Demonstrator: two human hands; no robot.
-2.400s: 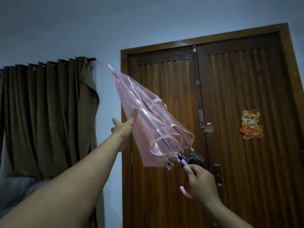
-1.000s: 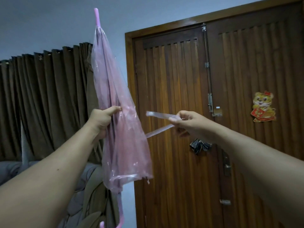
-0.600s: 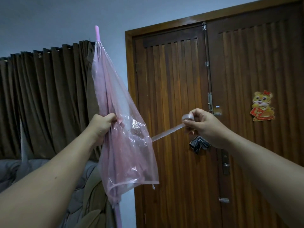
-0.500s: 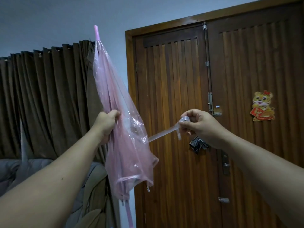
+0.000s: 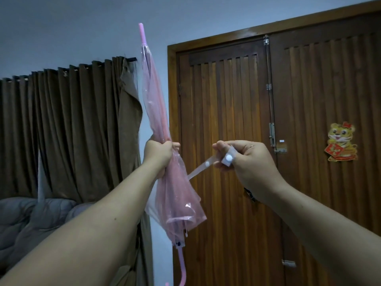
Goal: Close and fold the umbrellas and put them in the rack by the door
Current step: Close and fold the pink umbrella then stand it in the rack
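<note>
A closed pink see-through umbrella stands nearly upright in front of me, tip up, its pink hooked handle hanging at the bottom edge. My left hand grips the gathered canopy around its middle. The clear closing strap with a white snap stretches from the canopy to the right. My right hand pinches the strap's end and holds it taut. No rack is in view.
A brown wooden double door with a tiger sticker fills the right. Dark brown curtains hang at the left over grey bedding. A small dark thing hangs on the door behind my right wrist.
The canopy has been gathered tighter against the shaft. My left hand has shifted right along with the umbrella, and my right hand has kept pulling the strap out to the right.
</note>
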